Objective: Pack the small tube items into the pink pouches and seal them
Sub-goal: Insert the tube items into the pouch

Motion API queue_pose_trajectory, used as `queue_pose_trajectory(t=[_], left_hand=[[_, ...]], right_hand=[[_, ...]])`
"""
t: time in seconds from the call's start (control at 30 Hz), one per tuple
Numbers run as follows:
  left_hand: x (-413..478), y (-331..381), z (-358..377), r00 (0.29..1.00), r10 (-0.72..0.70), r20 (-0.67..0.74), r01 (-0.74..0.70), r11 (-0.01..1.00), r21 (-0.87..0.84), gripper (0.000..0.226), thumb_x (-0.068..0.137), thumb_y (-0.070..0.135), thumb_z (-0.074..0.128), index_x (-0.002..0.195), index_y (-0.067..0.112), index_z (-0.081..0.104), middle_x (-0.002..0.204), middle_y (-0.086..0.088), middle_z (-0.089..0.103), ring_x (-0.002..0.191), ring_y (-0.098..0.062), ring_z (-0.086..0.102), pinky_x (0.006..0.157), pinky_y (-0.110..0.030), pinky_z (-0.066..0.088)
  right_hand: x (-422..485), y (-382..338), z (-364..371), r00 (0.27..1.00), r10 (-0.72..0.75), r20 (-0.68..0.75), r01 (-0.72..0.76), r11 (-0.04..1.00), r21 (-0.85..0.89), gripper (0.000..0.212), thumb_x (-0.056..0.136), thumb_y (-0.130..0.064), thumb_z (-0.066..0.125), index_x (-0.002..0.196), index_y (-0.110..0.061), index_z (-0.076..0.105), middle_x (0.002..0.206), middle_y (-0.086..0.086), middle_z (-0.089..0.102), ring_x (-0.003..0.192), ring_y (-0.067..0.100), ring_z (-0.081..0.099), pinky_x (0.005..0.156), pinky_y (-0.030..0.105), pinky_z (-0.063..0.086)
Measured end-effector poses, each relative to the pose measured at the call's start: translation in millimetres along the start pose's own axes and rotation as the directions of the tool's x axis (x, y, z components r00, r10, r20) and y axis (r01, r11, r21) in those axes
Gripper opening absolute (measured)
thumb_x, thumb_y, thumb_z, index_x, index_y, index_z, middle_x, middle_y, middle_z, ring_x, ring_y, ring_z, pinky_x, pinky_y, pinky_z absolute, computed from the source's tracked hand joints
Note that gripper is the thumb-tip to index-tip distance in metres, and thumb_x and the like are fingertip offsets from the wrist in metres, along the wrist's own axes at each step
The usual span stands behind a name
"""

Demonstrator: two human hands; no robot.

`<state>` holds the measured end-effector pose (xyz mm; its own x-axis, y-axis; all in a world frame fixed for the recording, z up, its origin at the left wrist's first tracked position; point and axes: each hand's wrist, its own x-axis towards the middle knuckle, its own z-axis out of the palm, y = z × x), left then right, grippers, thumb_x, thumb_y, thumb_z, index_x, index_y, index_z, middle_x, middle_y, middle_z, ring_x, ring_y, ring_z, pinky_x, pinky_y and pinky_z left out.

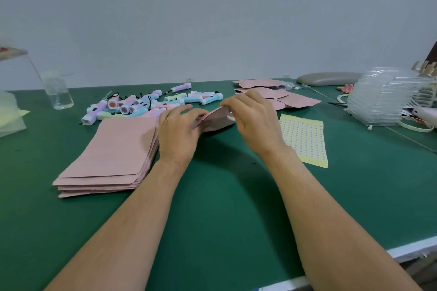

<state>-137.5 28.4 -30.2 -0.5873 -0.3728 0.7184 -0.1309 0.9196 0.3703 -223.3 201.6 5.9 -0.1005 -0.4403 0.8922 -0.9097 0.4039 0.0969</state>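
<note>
Head view: two hands work one pink pouch at mid-table

Both hands meet over the green table [224,196]. The left hand [179,130] and right hand [253,120] each have their fingers curled onto the upper edge of a single pink pouch [218,119], pinching it between thumb and fingertips. The pouch is lifted off the surface, just in front of the pile of tubes [151,104] and beside the stack of empty pouches [111,156]. That seems a deliberate layout: supply at the left, tubes within a short reach ahead, and the packed pouches [272,95] set aside at the far right, well apart from the work. The sticker sheet [305,139] lies flat just beside the right wrist, likely kept close for closing.

The pouch's long axis runs roughly side to side, from one hand to the other, with the pinched edge tilted up toward the far wall and the body sagging down toward the camera. A two-handed pinch along one edge suits either parting the mouth or pressing it closed; which it is, and whether a tube is inside, cannot be told
</note>
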Motion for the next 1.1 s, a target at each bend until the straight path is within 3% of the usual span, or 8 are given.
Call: queue_pose_trajectory(t=[0.17,0.33,0.5,0.6,0.67,0.77,0.83,1.1], left_hand=[[-3,-2,-3,0.996,0.075,0.047,-0.06,0.964,-0.26,0.029,0.086,0.021,0.086,0.113,0.015,0.08,0.107,0.005,0.078,0.101,-0.016,0.071,0.097,-0.044,0.054],[-5,1,-4,0.99,0.096,0.108,-0.063,0.96,-0.271,0.032,0.094,0.016,0.078,0.126,0.021,0.078,0.125,-0.005,0.076,0.13,-0.017,0.064,0.104,-0.029,0.049],[-6,2,-2,0.985,0.12,0.121,-0.085,0.962,-0.26,0.02,0.101,0.025,0.07,0.119,0.029,0.079,0.087,0.002,0.078,0.078,-0.025,0.069,0.076,-0.047,0.057],[-8,1,-4,0.994,0.074,0.074,-0.04,0.922,-0.384,0.021,0.099,0.029,0.072,0.118,0.031,0.079,0.097,0.009,0.081,0.089,-0.024,0.074,0.087,-0.046,0.059],[-9,0,-2,0.996,0.063,0.067,-0.033,0.923,-0.384,0.025,0.099,0.023,0.073,0.121,0.032,0.078,0.107,0.009,0.081,0.101,-0.019,0.075,0.093,-0.04,0.058],[-8,-3,1,0.99,0.072,0.121,-0.018,0.917,-0.397,0.037,0.097,0.012,0.072,0.127,0.032,0.076,0.131,0.002,0.073,0.13,-0.006,0.063,0.11,-0.033,0.051],[-7,-2,0,0.984,0.105,0.143,-0.04,0.917,-0.396,0.035,0.097,0.015,0.073,0.128,0.031,0.075,0.138,0.0,0.068,0.136,-0.007,0.059,0.115,-0.036,0.047],[-10,9,-4,0.963,0.235,0.133,-0.176,0.919,-0.353,0.032,0.098,0.016,0.073,0.127,0.028,0.075,0.141,0.009,0.059,0.142,-0.021,0.054,0.115,-0.048,0.045]], right_hand=[[-6,5,1,0.94,0.238,0.243,-0.296,0.924,0.242,0.045,0.098,-0.007,0.062,0.14,-0.02,0.055,0.108,-0.011,0.069,0.094,0.017,0.059,0.081,0.042,0.054],[-8,13,-2,0.934,0.29,0.208,-0.334,0.915,0.226,0.041,0.096,-0.006,0.067,0.133,-0.02,0.059,0.101,-0.014,0.071,0.087,0.008,0.05,0.081,0.043,0.053],[-6,18,-2,0.931,0.303,0.204,-0.348,0.904,0.247,0.048,0.094,-0.008,0.067,0.138,-0.024,0.059,0.123,-0.012,0.065,0.072,0.002,0.049,0.079,0.033,0.051],[-13,28,-3,0.831,0.31,0.462,-0.397,0.912,0.101,0.067,0.09,-0.008,0.068,0.148,-0.034,0.047,0.14,-0.016,0.054,0.098,0.012,0.06,0.088,0.036,0.051],[-18,33,-3,0.758,0.329,0.563,-0.385,0.923,-0.02,0.062,0.089,-0.006,0.064,0.142,-0.036,0.053,0.131,-0.015,0.059,0.108,0.016,0.057,0.086,0.04,0.052],[-17,38,-2,0.742,0.459,0.488,-0.441,0.883,-0.161,0.022,0.097,-0.016,0.056,0.108,-0.027,0.072,0.093,-0.002,0.07,0.091,0.027,0.063,0.07,0.04,0.055],[-16,41,-1,0.701,0.532,0.475,-0.502,0.841,-0.201,0.02,0.102,-0.022,0.055,0.098,-0.023,0.075,0.078,0.004,0.067,0.077,0.033,0.061,0.066,0.04,0.056],[-24,45,7,0.584,0.604,0.543,-0.612,0.767,-0.195,0.038,0.101,-0.013,0.052,0.107,-0.04,0.078,0.086,-0.003,0.07,0.081,0.029,0.063,0.064,0.033,0.046]])
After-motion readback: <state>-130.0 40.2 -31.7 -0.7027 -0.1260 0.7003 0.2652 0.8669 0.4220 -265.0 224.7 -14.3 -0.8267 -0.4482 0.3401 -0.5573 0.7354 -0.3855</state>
